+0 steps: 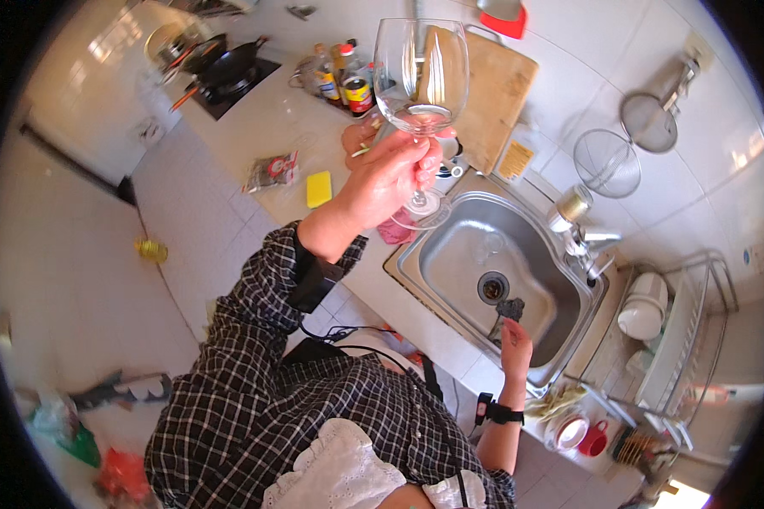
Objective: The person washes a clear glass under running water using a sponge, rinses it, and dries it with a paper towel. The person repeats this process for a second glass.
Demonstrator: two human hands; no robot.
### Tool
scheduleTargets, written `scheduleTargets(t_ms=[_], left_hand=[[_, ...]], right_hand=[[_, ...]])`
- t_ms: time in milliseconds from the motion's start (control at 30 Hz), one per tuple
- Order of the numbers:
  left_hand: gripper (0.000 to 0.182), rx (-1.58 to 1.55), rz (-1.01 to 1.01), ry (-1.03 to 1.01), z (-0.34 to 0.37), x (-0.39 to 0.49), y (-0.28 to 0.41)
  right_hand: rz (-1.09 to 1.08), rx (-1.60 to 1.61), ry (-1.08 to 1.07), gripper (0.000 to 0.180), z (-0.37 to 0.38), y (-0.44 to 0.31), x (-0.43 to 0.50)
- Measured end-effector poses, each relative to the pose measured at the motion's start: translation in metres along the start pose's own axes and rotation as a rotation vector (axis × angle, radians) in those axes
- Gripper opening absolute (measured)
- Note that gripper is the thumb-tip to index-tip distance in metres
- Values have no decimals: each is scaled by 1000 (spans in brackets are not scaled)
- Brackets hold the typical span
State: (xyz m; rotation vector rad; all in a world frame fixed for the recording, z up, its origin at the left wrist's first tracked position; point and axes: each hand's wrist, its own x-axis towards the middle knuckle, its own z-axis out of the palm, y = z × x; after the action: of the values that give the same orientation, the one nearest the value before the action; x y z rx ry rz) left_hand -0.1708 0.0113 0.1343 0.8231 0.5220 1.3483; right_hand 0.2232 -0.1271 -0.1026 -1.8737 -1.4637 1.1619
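Observation:
My left hand (391,168) is raised above the counter beside the sink, its fingers closed around the stem of a clear wine glass (449,79). The bowl rises above my fist and the round foot shows below it. No liquid colour is visible in the glass. My right hand (516,348) is low over the front edge of the stainless steel sink (449,254), fingers drawn together. Just beyond its fingertips is a dark grey scouring pad (510,308), close to the drain (493,288). Whether those fingers grip anything cannot be made out.
Left of the sink are a yellow sponge (319,189), a pink cloth (395,230) and sauce bottles (357,89). A wooden cutting board (493,95) leans on the wall. Faucet (579,245) and dish rack (668,343) stand right; a black wok (232,67) sits on the stove.

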Motion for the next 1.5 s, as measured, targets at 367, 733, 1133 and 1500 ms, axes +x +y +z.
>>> scheduleTargets(t_ms=[367, 733, 1133, 1500], left_hand=[[36, 897, 67, 456, -118, -72, 102], [33, 1134, 208, 836, -234, -127, 159], [25, 1065, 221, 1141, -380, -119, 152], [24, 997, 270, 1173, -403, -108, 172]], right_hand=[[100, 196, 32, 30, 6, 60, -31], [235, 354, 73, 34, -7, 81, -30], [226, 250, 79, 32, -36, 39, -39], [323, 217, 110, 31, -70, 19, -74]])
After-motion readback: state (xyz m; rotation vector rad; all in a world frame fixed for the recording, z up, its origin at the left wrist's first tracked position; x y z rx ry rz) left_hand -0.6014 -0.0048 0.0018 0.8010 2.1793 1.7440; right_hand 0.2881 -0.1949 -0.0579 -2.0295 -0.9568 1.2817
